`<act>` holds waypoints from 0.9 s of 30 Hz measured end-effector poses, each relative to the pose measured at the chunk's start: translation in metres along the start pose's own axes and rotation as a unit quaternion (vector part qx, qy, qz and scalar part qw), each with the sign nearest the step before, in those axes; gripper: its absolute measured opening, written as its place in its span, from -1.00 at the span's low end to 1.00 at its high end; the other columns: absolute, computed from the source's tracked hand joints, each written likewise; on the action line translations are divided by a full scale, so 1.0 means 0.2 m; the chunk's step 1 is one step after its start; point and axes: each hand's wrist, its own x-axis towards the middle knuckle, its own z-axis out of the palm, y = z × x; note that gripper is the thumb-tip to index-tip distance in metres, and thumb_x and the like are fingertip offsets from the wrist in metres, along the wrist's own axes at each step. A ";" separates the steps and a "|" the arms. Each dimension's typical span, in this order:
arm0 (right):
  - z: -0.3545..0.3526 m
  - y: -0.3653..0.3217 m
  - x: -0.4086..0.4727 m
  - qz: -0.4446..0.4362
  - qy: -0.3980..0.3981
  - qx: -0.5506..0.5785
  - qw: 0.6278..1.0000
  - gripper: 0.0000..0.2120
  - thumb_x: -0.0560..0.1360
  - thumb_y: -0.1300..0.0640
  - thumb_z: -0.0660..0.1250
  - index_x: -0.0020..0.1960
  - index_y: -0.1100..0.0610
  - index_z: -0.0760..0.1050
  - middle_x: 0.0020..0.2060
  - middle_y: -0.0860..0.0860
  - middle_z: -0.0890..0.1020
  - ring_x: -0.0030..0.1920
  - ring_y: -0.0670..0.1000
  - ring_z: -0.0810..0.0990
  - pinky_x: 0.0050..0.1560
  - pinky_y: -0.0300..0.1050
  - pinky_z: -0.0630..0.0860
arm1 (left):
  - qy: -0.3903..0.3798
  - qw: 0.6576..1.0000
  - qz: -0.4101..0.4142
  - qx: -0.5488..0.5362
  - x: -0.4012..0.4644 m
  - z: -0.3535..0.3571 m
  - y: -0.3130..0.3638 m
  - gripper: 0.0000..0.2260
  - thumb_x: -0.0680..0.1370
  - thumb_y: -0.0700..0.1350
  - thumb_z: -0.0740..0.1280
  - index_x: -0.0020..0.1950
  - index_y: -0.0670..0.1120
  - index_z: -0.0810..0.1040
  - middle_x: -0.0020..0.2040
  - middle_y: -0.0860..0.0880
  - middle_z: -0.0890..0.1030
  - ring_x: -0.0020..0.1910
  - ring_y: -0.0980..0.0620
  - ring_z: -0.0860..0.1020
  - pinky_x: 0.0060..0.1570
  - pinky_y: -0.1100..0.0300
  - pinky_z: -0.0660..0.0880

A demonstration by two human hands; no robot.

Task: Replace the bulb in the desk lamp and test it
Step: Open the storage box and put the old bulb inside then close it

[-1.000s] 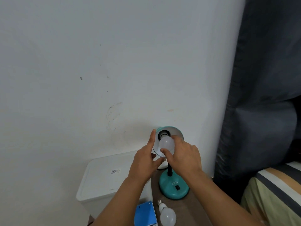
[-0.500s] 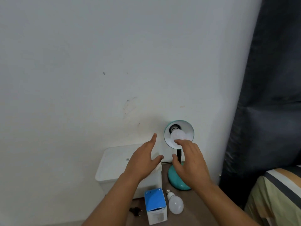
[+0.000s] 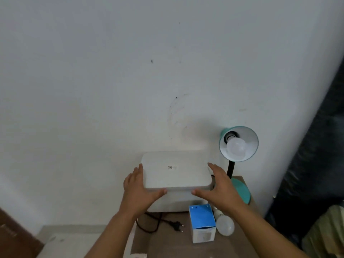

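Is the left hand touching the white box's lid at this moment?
Touching. The head view shows the left hand wrapped round the near left corner of the white box: its thumb lies against the lid's front edge and its fingers along the left side, with no gap.

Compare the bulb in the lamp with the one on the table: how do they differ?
The bulb in the lamp sits in the socket inside the shade, base hidden, globe facing out. The bulb on the table lies loose on its side beside the blue box, screw base exposed. Both are unlit white globes of like shape.

Teal desk lamp (image 3: pixel 238 144) stands upright, unlit white bulb (image 3: pixel 236 147) socketed.
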 end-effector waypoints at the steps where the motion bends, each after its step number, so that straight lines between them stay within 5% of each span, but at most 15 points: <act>1: 0.02 0.01 0.02 0.014 -0.008 0.002 1.000 0.18 0.11 -0.33 0.55 0.54 -0.07 0.02 0.53 -0.06 0.15 0.50 -0.01 0.15 0.48 0.06 0.21 | -0.007 1.000 -0.014 -0.007 0.01 -0.01 -0.03 0.18 0.24 0.39 0.51 0.63 0.01 -0.08 0.61 0.03 0.09 0.56 -0.02 -0.01 0.54 -0.04 0.06; 4: 0.06 0.01 0.08 0.041 -0.031 0.014 0.999 0.27 0.07 -0.37 0.54 0.56 -0.05 -0.07 0.56 -0.05 0.08 0.52 -0.01 0.10 0.50 0.07 0.16 | -0.035 0.998 -0.027 -0.039 0.07 -0.02 -0.11 0.12 0.14 0.49 0.50 0.57 0.14 0.11 0.48 0.09 0.36 0.45 -0.01 0.30 0.40 -0.09 0.37; 6: 0.08 0.02 0.10 0.044 -0.044 0.025 0.998 0.28 0.09 -0.33 0.55 0.57 -0.02 -0.10 0.55 -0.05 0.10 0.50 -0.01 0.15 0.49 0.03 0.17 | -0.048 0.997 -0.014 -0.063 0.09 -0.03 -0.14 -0.13 0.16 0.40 0.56 0.39 0.25 0.30 0.24 0.20 0.51 0.25 0.12 0.48 0.22 0.04 0.52; 8: 0.09 0.02 0.10 0.043 -0.055 0.040 0.997 0.26 0.13 -0.27 0.56 0.57 0.00 -0.13 0.52 -0.05 0.19 0.45 -0.02 0.25 0.45 -0.06 0.23 | -0.059 0.994 0.001 -0.088 0.08 -0.04 -0.13 -0.30 0.23 0.23 0.62 0.25 0.33 0.31 0.13 0.32 0.51 0.13 0.27 0.52 0.08 0.29 0.52; 11: 0.10 0.03 0.11 0.049 -0.062 0.051 0.996 0.28 0.11 -0.28 0.54 0.57 -0.01 -0.16 0.48 -0.05 0.28 0.41 -0.02 0.32 0.39 -0.12 0.29 | -0.060 0.992 -0.004 -0.113 0.07 -0.05 -0.11 -0.23 0.30 0.08 0.63 0.28 0.31 0.18 0.05 0.43 0.38 -0.01 0.45 0.44 -0.11 0.52 0.38; 18: 0.10 0.04 0.11 0.063 -0.059 0.067 0.994 0.36 -0.02 -0.39 0.52 0.56 -0.08 -0.14 0.50 -0.02 0.26 0.43 0.03 0.30 0.42 0.07 0.32 | -0.049 0.991 -0.015 -0.123 0.07 -0.07 -0.10 0.11 0.23 0.18 0.63 0.62 0.03 0.08 0.39 0.20 0.34 0.32 0.17 0.35 0.37 0.17 0.37; 27: 0.05 -0.04 0.07 0.003 -0.021 0.079 0.997 0.25 0.14 -0.22 0.58 0.57 -0.07 -0.14 0.48 -0.10 0.24 0.39 -0.09 0.30 0.39 -0.14 0.30 | -0.020 0.992 0.013 -0.122 0.02 -0.13 -0.04 0.14 0.24 0.16 0.63 0.63 0.00 0.02 0.56 0.08 0.25 0.47 0.11 0.28 0.44 0.15 0.28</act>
